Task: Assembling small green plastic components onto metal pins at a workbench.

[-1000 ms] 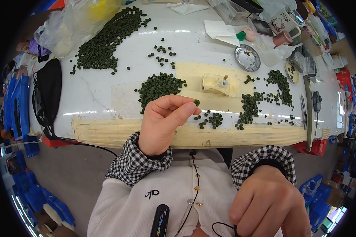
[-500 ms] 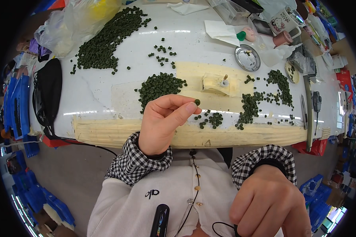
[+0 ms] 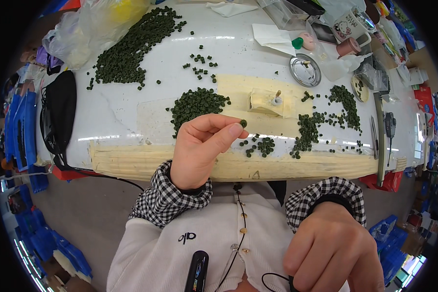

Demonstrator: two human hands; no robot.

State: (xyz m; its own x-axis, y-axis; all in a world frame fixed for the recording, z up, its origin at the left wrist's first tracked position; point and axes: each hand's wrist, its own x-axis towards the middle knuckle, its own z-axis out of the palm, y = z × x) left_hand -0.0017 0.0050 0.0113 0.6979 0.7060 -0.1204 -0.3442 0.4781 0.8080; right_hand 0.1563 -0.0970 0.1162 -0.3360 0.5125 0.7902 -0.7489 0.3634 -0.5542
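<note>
Between the thumb and forefinger of my left hand (image 3: 199, 151) I pinch a small dark green ridged piece (image 3: 243, 123), held above the near side of the table. Left of and beyond it lies a pile of similar green pieces (image 3: 197, 108), and a smaller cluster (image 3: 264, 147) sits just to its right. My right hand (image 3: 328, 248) is low in front of my body, off the table, its fingers curled down. A thin black cord (image 3: 270, 275) runs to something black under those fingers, mostly hidden, so I cannot make it out.
A taped block (image 3: 266, 103) with a small upright peg stands mid-table. More green pieces lie in a big heap (image 3: 126, 53) far left and in a scattered group (image 3: 306, 131) at right. A round metal lid (image 3: 305, 70), pink thread spool (image 3: 348, 47) and mug (image 3: 349, 25) are back right.
My left hand has shifted very slightly away from me with the green piece still in its pinch. My right hand has stayed almost where it was.
</note>
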